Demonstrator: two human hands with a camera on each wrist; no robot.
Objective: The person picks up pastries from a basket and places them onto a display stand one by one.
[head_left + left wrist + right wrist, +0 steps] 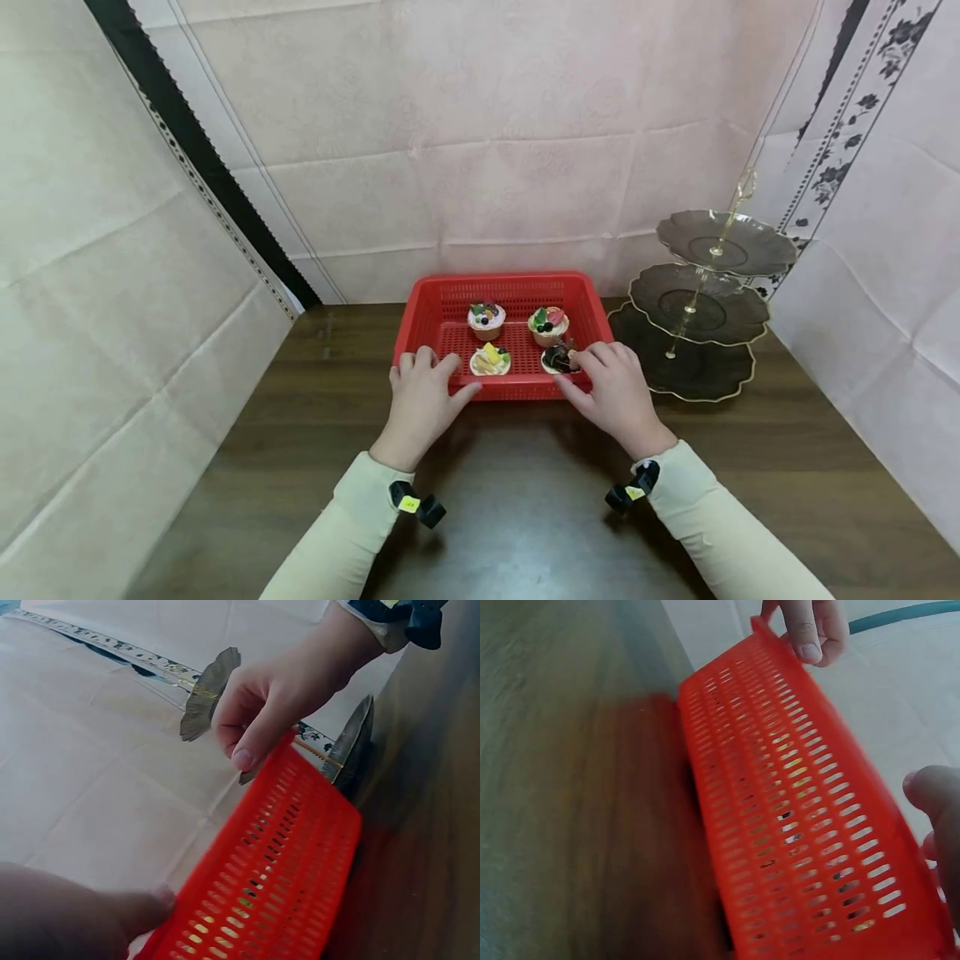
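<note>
Well, on my head feed the red perforated plastic basket [517, 390] sits mid-frame on the brown wooden table [510, 517], holding three fruit-topped cupcakes [487, 319] and one dark-topped cupcake [557, 358]. The left hand [423, 404], thumb spread from fingers, is at its eight o'clock; the right hand [618, 387] is at four, by the dark cupcake. A gold-edged, three-tiered stand [697, 304] occupies three o'clock. My left-wrist feed puts the right hand's bent fingers at twelve. On my right-wrist feed, rims hide fingers; I can't tell whether either hand pinches anything.
</note>
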